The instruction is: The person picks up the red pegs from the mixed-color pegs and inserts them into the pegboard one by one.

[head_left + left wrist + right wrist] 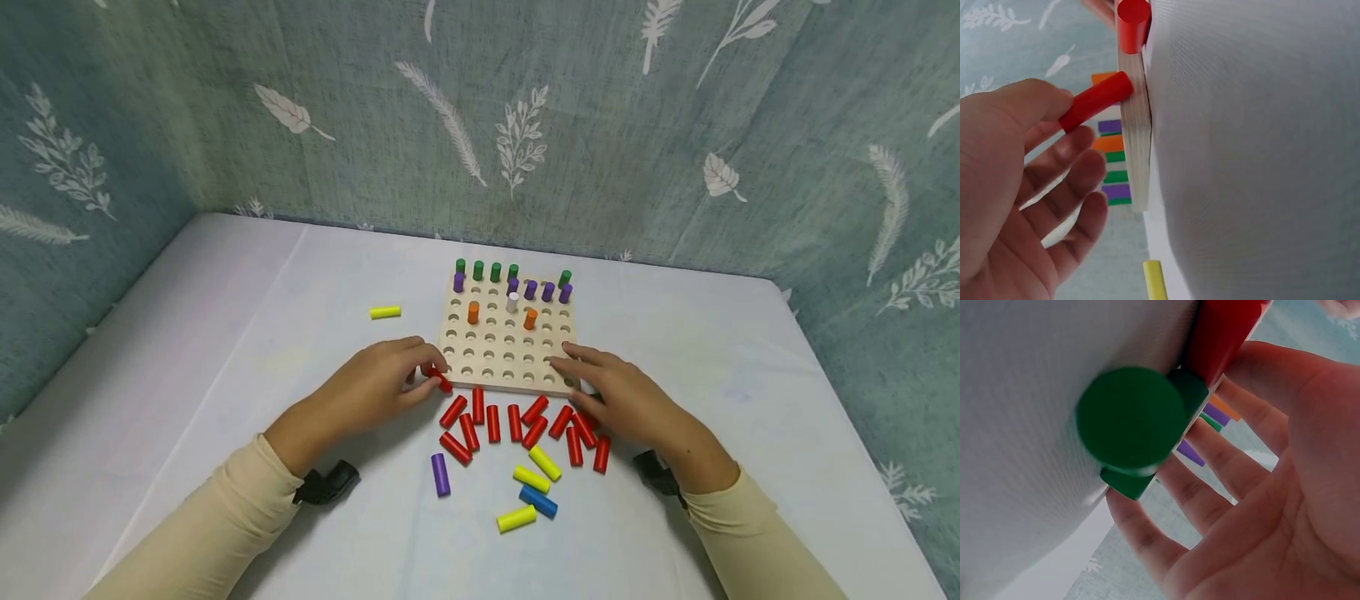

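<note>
In the head view my left hand (375, 379) is at the front left corner of a wooden pegboard (501, 382). Its thumb and index finger pinch a red peg (1096, 102), whose far end is close to the board in the left wrist view. My right hand (630, 400) is spread over the front right corner, fingers loosely extended and gripping nothing. Green pegs (1130, 419) lie under its palm in the right wrist view, mostly hidden from above. Standing in the board are green and purple pegs (531, 290) at the back, orange pegs (473, 313) and a white peg (512, 302).
Several loose red pegs (492, 423) lie before the board. Nearer me are a purple peg (440, 475), a blue peg (538, 502) and yellow pegs (517, 519). Another yellow peg (386, 312) is left of the board. A patterned cloth (480, 125) hangs behind the table.
</note>
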`<state>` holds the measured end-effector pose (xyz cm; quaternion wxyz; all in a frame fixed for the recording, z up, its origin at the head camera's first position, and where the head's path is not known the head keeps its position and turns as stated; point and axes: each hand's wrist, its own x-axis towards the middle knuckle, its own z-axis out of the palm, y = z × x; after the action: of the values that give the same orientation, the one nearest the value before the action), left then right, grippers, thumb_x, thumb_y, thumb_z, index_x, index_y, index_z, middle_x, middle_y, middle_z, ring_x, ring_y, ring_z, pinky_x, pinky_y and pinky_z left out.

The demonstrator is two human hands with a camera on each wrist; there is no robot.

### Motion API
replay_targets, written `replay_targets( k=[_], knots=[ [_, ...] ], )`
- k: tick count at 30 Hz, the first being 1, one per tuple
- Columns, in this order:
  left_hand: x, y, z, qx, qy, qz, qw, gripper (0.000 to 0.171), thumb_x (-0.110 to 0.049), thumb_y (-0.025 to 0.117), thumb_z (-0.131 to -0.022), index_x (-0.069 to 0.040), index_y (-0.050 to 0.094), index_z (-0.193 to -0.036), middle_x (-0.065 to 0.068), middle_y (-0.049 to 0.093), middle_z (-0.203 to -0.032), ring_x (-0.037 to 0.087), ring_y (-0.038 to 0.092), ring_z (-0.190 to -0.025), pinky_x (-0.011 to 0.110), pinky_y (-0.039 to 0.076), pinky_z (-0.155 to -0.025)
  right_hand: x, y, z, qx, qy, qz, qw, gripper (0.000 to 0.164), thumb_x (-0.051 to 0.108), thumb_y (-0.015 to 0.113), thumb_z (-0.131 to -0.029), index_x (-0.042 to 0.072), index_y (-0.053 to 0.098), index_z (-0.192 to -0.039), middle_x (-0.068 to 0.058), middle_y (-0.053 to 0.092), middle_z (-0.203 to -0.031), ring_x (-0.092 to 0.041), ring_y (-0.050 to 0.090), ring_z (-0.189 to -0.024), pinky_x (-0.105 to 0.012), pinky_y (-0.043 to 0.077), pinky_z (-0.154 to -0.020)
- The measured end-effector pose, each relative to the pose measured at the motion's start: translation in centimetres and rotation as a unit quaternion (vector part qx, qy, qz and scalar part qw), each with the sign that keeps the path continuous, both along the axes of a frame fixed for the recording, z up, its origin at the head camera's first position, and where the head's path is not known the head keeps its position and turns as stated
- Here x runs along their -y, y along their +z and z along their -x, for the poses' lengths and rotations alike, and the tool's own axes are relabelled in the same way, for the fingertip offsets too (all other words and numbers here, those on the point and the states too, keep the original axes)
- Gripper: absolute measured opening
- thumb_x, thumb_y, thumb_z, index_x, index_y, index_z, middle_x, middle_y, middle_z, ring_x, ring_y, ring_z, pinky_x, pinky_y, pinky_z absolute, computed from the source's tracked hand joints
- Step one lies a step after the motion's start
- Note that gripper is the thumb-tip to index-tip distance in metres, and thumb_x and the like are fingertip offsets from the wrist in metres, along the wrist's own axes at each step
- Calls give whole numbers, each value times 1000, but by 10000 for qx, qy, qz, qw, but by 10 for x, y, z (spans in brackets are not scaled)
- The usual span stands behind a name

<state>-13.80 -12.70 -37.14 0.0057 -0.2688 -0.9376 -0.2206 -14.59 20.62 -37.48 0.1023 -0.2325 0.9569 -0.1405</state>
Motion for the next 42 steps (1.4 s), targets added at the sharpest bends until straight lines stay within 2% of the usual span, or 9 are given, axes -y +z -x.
replay_targets(
  k=[7,13,20,26,35,42],
  knots=[
    [-2,4,1,-293,239,-163,9991,21,-22,77,-88,-17,71,-107,-6,68,-93,10,57,-75,23,49,-64,0,2,0,107,-42,19,9999,57,27,67,-97,26,47,-150,-9,37,-160,-39,39,-144,-60,41,-109],
    [0,4,2,-747,454,-386,9954,21,-20,78,-87,-17,72,-107,-3,72,-99,13,63,-81,30,56,-72,1,2,-1,3,-65,6,10000,57,27,67,-96,26,48,-149,-8,38,-160,-38,39,-144,-59,41,-109],
    [-3,3,5,-1084,697,-272,9913,19,-19,79,-87,-16,72,-105,-2,74,-97,16,67,-84,36,56,-75,2,-1,-1,23,-23,-8,10000,56,27,67,-96,25,48,-149,-9,38,-160,-38,40,-144,-60,41,-109],
    [-6,6,11,-1123,710,-218,9909,17,-16,78,-87,-14,73,-104,-2,75,-93,16,69,-83,38,55,-77,0,-2,-2,8,-75,30,10000,56,27,67,-97,27,48,-149,-8,39,-160,-38,40,-144,-60,41,-109],
    [-12,5,19,-1340,621,-118,9890,15,-15,79,-86,-14,74,-100,-1,75,-92,17,70,-81,37,55,-71,-1,-4,-2,-100,-7,25,9999,56,28,67,-97,27,48,-149,-7,38,-160,-37,40,-144,-59,41,-110],
    [-14,3,23,-1479,585,134,9872,16,-15,81,-84,-14,76,-99,-1,75,-88,16,71,-80,37,55,-70,-1,-2,-1,-65,21,56,10000,56,28,67,-96,26,48,-149,-7,39,-160,-37,41,-144,-60,40,-110]
  ],
)
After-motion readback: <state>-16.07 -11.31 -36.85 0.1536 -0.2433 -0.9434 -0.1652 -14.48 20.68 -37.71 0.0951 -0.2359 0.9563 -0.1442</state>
